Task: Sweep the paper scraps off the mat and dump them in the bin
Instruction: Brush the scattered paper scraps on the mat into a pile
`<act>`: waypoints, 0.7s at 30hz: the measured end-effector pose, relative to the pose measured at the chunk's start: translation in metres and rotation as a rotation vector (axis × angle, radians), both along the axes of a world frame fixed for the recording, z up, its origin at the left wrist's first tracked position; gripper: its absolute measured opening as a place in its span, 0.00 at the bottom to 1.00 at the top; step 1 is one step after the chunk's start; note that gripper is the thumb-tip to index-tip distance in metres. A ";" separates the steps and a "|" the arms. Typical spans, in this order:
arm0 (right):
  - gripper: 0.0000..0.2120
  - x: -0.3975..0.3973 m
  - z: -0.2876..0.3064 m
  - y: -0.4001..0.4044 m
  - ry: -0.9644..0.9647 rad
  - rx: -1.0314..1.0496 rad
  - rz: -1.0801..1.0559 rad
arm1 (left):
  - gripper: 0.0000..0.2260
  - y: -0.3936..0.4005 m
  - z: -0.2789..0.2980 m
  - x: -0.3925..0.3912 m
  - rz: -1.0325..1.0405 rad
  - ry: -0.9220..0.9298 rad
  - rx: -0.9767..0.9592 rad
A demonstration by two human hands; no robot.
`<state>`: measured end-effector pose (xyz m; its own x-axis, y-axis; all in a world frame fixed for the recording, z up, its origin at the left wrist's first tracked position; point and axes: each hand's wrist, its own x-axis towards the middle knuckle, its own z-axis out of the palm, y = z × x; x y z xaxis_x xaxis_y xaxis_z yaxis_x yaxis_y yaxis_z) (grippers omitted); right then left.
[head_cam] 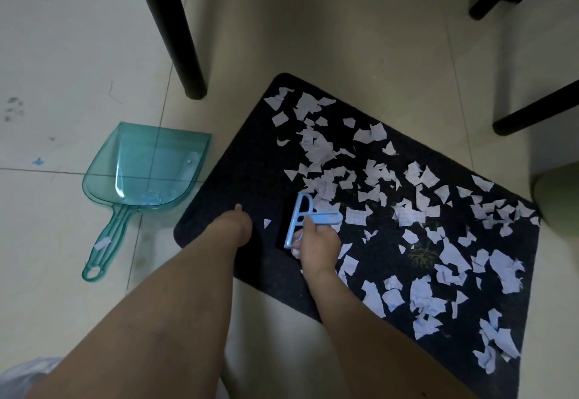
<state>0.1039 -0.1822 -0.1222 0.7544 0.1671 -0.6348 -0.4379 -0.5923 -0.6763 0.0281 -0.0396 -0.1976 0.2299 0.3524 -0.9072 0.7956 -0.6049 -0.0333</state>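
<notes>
Now the right hand (316,242) is gripping a blue brush (305,218) on the dark mat (238,163) amid paper scraps (407,210); the left hand (233,226) is pressing the mat's left edge, fingers hidden, beside a teal dustpan (147,167).

Mat (238,179) on floor (344,38), running from centre toward 5 o'clock. Paper scraps (416,210) spread over mat's middle and 4 o'clock end. Dustpan (141,170) on floor at 9 o'clock, just beside mat's edge, handle toward 7 o'clock; one scrap (102,243) lies on handle. Brush (308,218) on mat near centre. Furniture legs (170,26) behind, at 11 and 2 o'clock.
</notes>
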 end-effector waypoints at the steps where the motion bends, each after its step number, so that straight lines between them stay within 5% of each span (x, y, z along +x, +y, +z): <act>1: 0.19 -0.002 0.001 0.000 0.001 0.029 -0.040 | 0.31 0.000 0.001 0.000 -0.001 0.007 -0.006; 8: 0.17 -0.022 0.002 -0.001 0.068 -0.099 0.255 | 0.31 -0.004 0.006 0.003 -0.056 -0.019 0.000; 14: 0.20 -0.003 0.001 0.003 -0.270 -0.181 0.000 | 0.32 -0.002 0.007 0.003 -0.038 -0.024 -0.033; 18: 0.16 -0.004 0.007 0.009 -0.037 0.021 0.080 | 0.29 -0.008 0.014 0.008 -0.058 -0.038 -0.019; 21: 0.15 -0.012 -0.002 0.011 0.096 -0.014 0.288 | 0.28 -0.017 0.015 0.009 -0.049 -0.070 0.007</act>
